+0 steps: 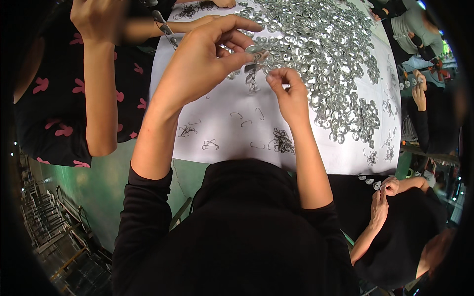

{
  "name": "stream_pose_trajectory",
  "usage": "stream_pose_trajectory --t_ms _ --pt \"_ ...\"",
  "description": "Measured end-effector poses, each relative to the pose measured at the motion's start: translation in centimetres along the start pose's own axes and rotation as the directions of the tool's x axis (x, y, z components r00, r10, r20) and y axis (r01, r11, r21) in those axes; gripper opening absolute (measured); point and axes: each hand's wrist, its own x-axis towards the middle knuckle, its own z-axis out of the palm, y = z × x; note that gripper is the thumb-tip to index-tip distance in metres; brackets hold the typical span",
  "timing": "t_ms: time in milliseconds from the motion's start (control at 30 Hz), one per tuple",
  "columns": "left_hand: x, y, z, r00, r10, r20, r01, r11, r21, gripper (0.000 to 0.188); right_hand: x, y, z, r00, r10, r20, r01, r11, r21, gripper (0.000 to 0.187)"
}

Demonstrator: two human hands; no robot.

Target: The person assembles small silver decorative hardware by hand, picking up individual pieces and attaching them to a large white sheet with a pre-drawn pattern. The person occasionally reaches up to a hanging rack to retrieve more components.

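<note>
My left hand (205, 56) is raised over the white table, pinching a shiny round metal disc (254, 49) between thumb and fingers, its index finger stretched out above. Below it hangs a short string of similar silver pieces (252, 81), blurred where it meets the fingers. Just right of the string, my right hand (292, 93) has thumb and fingertips brought together; whatever sits in that pinch is too small to make out. A large heap of silver discs (321, 49) spreads behind and to the right of both hands.
On the white-covered table (224, 101) lie a tangle of dark wire hooks (283, 141), a smaller cluster (186, 130) and several loose ones. A co-worker's arm (101, 93) reaches in at left. Another person's hands (382, 200) work at lower right; more people sit along the right side.
</note>
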Motion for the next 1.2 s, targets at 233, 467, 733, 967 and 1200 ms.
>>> stream_pose_trajectory --t_ms 233,467,733,967,1200 --pt "0.2 -0.4 -0.2 0.999 -0.023 -0.027 0.023 1.0 -0.017 0.038 -3.4 11.2 4.3 0.931 0.28 0.234 -0.009 0.659 -0.752 0.023" --pt "-0.3 -0.7 0.2 0.989 -0.032 -0.143 0.005 0.983 -0.185 0.033 -2.5 10.2 3.8 0.917 0.264 0.299 -0.07 0.845 -0.53 0.016" --pt "-0.8 0.4 0.5 0.979 -0.04 -0.202 0.0 0.98 -0.197 0.033 0.3 -8.9 -2.6 0.979 0.028 0.201 -0.14 0.809 0.57 0.009" --pt "-0.6 1.3 1.0 0.982 -0.01 -0.19 -0.021 0.987 -0.16 0.036 1.1 -9.8 -1.4 0.995 -0.098 0.0 0.084 0.857 0.508 0.013" --pt "-1.1 1.7 1.7 0.984 0.014 -0.176 -0.035 0.993 -0.116 0.039 0.9 -9.6 0.6 0.964 -0.183 -0.195 0.25 0.875 0.414 0.01"
